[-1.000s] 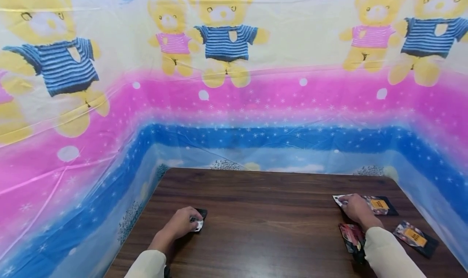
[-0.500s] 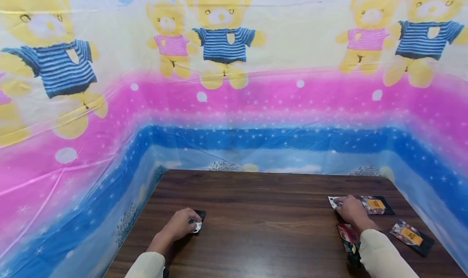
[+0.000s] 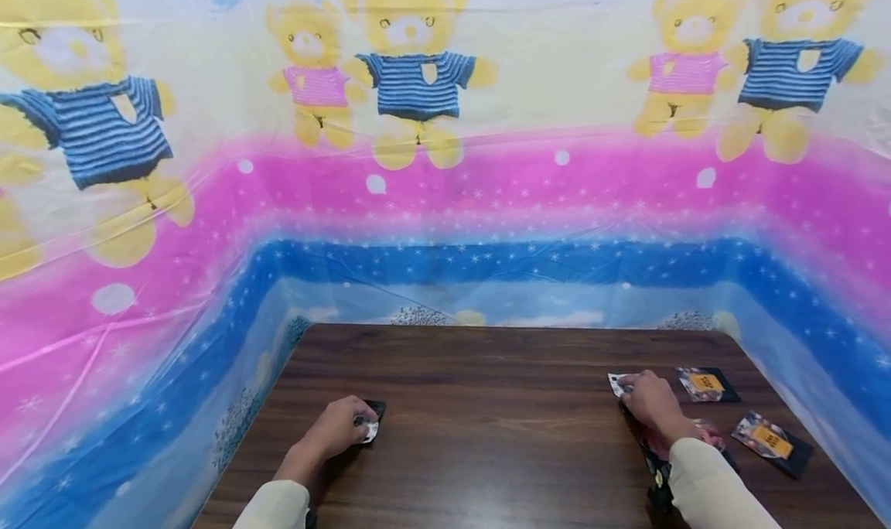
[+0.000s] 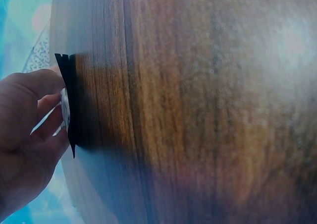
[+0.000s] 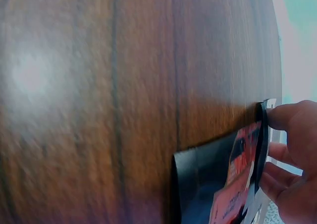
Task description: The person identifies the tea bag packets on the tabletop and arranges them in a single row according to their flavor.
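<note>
In the head view my left hand [image 3: 339, 427], low on the left of the table, pinches a small flat black packet [image 3: 377, 409] with a white patch. The left wrist view shows the black packet [image 4: 72, 105] edge-on, close to the tabletop, with thumb and fingers on its outer side. My right hand [image 3: 653, 400] grips another flat packet [image 3: 616, 383], whose white corner shows past the fingers. Near the right wrist lies a red-and-black packet [image 5: 233, 199], partly hidden by hand and sleeve in the head view.
Two black packets with orange labels lie at the right: a farther packet [image 3: 704, 385] and a nearer packet [image 3: 771, 441]. The dark wood table [image 3: 487, 452] meets a printed bear curtain [image 3: 431, 204] at its back and sides.
My right hand has shifted slightly left with its packet, widening the gap to the farther orange-labelled packet. The head view has turned a little. My left hand keeps its hold.
</note>
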`<state>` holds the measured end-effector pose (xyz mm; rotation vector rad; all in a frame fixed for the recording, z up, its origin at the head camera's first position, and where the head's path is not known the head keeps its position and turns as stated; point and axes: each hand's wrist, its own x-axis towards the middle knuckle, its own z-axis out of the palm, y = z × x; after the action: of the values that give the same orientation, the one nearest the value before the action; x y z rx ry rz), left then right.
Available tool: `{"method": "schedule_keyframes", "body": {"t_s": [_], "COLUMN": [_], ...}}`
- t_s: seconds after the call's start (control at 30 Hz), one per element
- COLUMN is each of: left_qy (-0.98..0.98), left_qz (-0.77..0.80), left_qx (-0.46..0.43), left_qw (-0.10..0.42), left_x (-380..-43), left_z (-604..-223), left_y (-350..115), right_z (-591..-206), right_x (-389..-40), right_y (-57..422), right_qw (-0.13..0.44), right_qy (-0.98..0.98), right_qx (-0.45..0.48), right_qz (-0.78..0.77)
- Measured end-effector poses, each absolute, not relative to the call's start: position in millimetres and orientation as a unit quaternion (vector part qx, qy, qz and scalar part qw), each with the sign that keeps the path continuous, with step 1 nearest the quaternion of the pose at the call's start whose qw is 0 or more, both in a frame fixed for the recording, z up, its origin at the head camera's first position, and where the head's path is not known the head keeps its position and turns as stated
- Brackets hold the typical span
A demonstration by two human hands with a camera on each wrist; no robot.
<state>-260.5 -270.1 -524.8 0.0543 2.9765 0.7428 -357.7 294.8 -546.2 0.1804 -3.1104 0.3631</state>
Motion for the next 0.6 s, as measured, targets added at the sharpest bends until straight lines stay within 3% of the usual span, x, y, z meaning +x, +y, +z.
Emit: {"method": "schedule_keyframes", "body": {"t_s": [0.6], "left_qy": [0.972], "left_qz": [0.234], "left_qx": [0.026], "left_qw": [0.027], "left_x": [-258.8], "left_z": [-525.4], "left_y": [-270.3], "right_z": [-550.7], "right_x": [-339.3], "right_y": [264.0], "right_qw": [0.048], "right_qy": [-0.990], "right_qx": [0.089], "right_qz": [0.097]}}
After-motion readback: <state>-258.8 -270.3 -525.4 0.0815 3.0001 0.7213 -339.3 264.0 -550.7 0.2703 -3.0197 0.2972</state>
